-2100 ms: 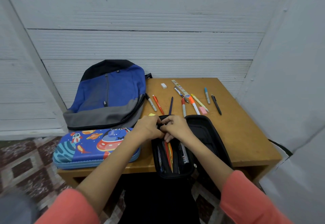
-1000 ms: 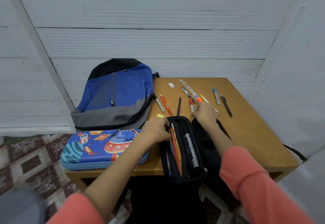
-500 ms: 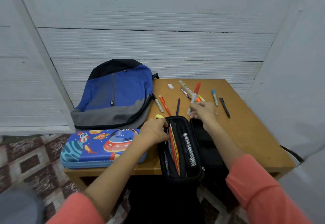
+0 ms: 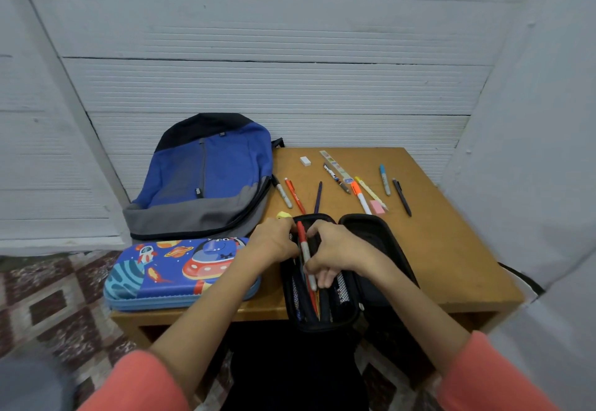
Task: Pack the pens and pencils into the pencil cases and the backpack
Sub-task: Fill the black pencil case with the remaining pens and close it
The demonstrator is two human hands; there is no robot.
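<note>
Step in hand: loading the black case [image 4: 380,249], open at the table's [image 4: 451,249] front edge. Right hand [image 4: 335,254] pinches a red-capped marker [image 4: 306,255], partly inside; left hand [image 4: 274,242] grips the case rim. Next: seat it, fetch another pen [image 4: 401,196] from the far side.

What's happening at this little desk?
A person is packing stationery. The right hand slides a red-capped marker into the open black pencil case, while the left hand steadies its edge. Several pens lie loose on the table. The backpack and the blue case look shut.
</note>
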